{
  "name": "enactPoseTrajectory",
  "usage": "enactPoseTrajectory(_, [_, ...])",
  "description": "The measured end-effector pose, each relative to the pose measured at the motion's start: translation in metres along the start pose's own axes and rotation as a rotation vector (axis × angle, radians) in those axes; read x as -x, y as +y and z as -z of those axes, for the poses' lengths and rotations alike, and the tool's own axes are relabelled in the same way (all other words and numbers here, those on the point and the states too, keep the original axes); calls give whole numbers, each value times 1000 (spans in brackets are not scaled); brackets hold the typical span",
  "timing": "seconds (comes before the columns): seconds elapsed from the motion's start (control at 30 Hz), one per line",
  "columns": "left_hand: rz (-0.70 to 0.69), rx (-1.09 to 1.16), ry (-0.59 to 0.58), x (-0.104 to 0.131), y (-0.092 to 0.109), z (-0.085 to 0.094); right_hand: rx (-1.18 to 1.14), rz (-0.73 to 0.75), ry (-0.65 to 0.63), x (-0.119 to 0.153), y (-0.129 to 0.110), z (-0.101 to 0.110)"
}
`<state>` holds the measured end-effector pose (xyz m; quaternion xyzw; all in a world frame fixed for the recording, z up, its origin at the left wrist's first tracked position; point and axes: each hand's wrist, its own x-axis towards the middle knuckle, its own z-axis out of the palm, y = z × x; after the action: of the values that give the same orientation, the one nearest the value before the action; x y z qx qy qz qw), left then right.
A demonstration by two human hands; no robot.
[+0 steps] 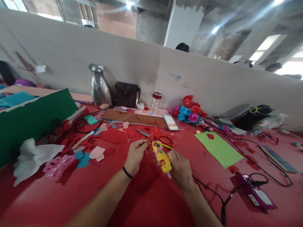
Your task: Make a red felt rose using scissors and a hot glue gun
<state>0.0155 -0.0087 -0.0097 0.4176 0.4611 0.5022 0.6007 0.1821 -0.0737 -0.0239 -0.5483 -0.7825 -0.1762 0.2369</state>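
In my right hand [181, 167] is a yellow hot glue gun [165, 162], its nozzle pointing away from me and a clear glue stick poking out of its back end. My left hand [136, 154] is closed in a pinch just left of the nozzle. Whatever sits between those fingertips is too small and dark to make out. Just beyond both hands lie scissors with red handles [170, 141], partly hidden behind the glue gun. Red paper petals [111, 136] are scattered past my left hand, with blue pieces [84, 160] and pale pink pieces [97, 152] nearer on the left.
Paper roses [188, 110] lie by the partition near a glass jar [155, 102], a brown bag [127, 94] and a metal jug [100, 86]. A green sheet [217, 148], a phone [279, 158] and a purple power strip [257, 194] with black cables occupy the right. A green board [40, 123] stands left.
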Motion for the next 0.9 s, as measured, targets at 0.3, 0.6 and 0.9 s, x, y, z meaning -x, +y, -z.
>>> enactPoseTrajectory(0.3, [43, 66, -6, 0, 1, 1, 5, 39, -15, 5, 6, 4])
enactPoseTrajectory(0.6, [90, 174, -7, 1, 3, 3, 52, 45, -98, 13, 16, 1])
enactPoseTrajectory(0.9, [-209, 364, 290, -18, 21, 24, 271, -423, -556, 44, 93, 18])
